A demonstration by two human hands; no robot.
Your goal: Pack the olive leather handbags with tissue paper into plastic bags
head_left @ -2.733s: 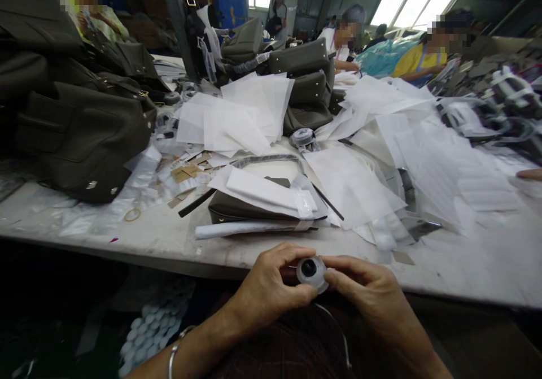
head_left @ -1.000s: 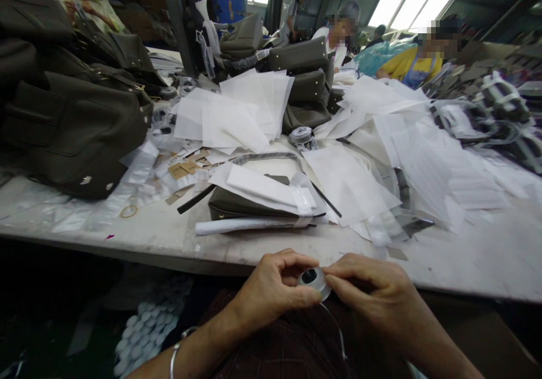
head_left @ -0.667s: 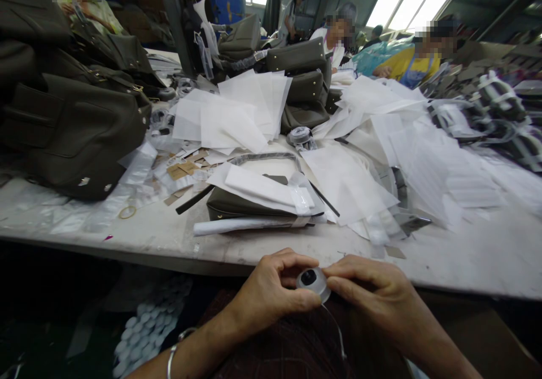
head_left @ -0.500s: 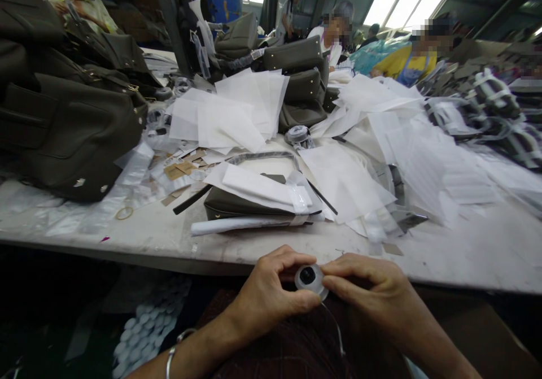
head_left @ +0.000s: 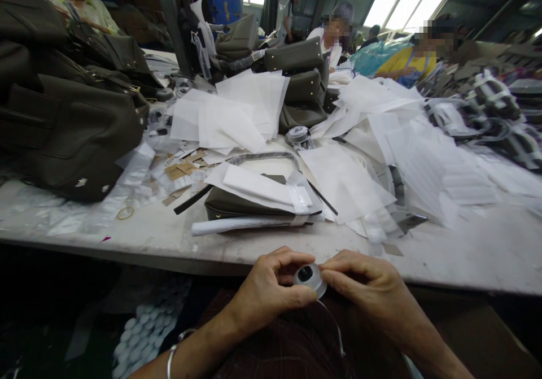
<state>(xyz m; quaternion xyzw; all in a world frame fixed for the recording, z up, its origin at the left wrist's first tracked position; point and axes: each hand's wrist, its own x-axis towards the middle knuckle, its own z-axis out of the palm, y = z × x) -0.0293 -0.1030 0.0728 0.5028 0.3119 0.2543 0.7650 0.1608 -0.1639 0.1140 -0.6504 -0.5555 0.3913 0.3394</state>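
Note:
Just off the table's front edge, a small whitish translucent roll [head_left: 317,282], which looks like tape, shows a dark round centre. A thin pale strip [head_left: 334,318] hangs from its underside. My left hand [head_left: 271,288] grips the roll between thumb and fingers at its left side. On the other side, my right hand [head_left: 368,283] pinches at the roll's right edge; its fingertips cover what exactly they hold. Beyond both hands lies a dark olive bag [head_left: 228,203], partly covered by white foam sheet [head_left: 258,187] bound with clear tape.
White sheets [head_left: 231,116] lie in loose piles across the table [head_left: 148,232]. A large olive bag [head_left: 76,136] stands at left, with stacked bags [head_left: 296,57] behind the sheets. Round white pieces [head_left: 141,328] are below the table. Several people, one in a yellow top [head_left: 398,65], are farther back.
Both hands and the roll have shifted slightly left, and the roll has tilted a little. My right fingers remain at its edge. The things on the table stay as they were.

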